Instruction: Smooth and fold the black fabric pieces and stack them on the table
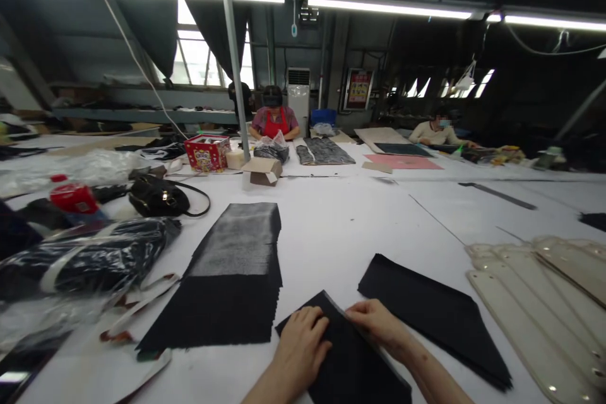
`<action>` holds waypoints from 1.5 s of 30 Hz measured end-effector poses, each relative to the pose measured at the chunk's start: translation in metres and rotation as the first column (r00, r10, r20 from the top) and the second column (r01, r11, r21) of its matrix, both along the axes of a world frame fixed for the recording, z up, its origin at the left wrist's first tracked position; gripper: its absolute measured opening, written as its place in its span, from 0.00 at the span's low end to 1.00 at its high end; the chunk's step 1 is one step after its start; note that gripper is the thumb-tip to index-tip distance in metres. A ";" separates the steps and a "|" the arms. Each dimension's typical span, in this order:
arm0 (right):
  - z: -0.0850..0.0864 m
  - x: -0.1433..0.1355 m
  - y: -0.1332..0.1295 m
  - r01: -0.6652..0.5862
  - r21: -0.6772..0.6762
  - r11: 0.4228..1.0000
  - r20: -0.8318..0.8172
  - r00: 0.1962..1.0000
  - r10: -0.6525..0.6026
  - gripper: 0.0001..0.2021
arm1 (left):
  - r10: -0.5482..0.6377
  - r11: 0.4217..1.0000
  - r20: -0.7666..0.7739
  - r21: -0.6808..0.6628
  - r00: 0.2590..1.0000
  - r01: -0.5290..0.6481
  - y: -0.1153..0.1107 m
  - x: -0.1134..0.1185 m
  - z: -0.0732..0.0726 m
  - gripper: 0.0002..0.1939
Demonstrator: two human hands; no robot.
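A black fabric piece [353, 360] with a grey strip along its right edge lies at the front middle of the table. My left hand [305, 341] rests on top of it, fingers a little bent and the thumb apart, pressing it down without gripping. At the grey-strip edge, my right hand [374, 322] pinches the fabric between thumb and fingers. To the right is a stack of black fabric pieces [435, 315], just beyond my right wrist. On the left lie overlapping black pieces [222, 309], their upper part showing a greyish, shiny surface [241, 237].
Cream panels [516, 303] with metal dots overlap at right. Plastic-wrapped black bundles [95, 252], a black handbag [161, 196] and a red-capped bottle [73, 196] crowd the left. A pole [234, 57] rises beyond a cardboard box [262, 170]. Two people sit working across the tables.
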State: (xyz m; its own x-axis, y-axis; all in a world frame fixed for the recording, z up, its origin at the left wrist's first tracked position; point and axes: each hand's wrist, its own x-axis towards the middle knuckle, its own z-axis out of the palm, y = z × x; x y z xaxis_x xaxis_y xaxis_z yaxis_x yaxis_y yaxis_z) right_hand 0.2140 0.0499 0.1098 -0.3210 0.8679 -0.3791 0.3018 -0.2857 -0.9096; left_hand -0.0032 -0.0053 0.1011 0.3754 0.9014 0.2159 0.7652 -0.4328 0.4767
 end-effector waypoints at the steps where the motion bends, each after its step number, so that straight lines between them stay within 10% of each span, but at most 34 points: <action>1: -0.002 -0.008 0.003 0.026 0.056 0.998 0.064 0.998 -0.029 0.15 | -0.005 1.000 -0.035 0.007 0.999 0.005 0.004 -0.001 0.000 0.16; 8: -0.023 -0.053 -0.006 0.094 0.492 0.865 0.403 0.856 -0.323 0.06 | -0.041 0.998 -0.211 0.027 0.977 0.048 0.027 0.001 0.009 0.08; 14: -0.051 -0.055 -0.019 -0.138 0.846 0.516 0.405 0.795 -0.451 0.12 | -0.049 0.994 -0.254 0.078 0.966 0.071 0.033 0.001 0.000 0.11; 18: -0.062 -0.054 -0.018 -0.205 0.888 0.411 0.394 0.800 -0.453 0.14 | -0.041 0.990 -0.262 0.120 0.964 0.074 0.034 0.002 -0.005 0.25; 45: -0.061 -0.061 -0.020 -0.358 0.853 0.379 0.509 0.732 -0.453 0.18 | -0.003 0.996 -0.169 0.089 0.986 0.019 0.039 0.000 -0.014 0.23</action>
